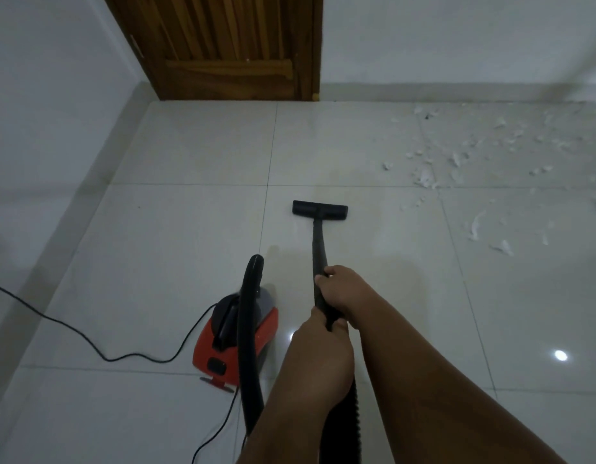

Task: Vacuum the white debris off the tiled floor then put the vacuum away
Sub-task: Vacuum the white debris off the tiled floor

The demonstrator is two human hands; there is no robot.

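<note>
A red and black canister vacuum (236,336) sits on the white tiled floor (189,229) at lower centre-left. Its black hose (248,329) loops up over it and down toward me. Both hands grip the black wand (319,259): my right hand (340,289) higher along it, my left hand (323,349) lower, near the ribbed hose end. The flat black floor nozzle (320,209) rests on bare tile at centre. White debris (473,172), shredded and fluffy, is scattered over the tiles at the upper right, apart from the nozzle.
A black power cord (89,343) snakes from the left edge across the floor to the vacuum. A wooden door (229,45) stands at the back, between white walls with a tiled skirting. Ceiling lights glare on the tiles at the lower right.
</note>
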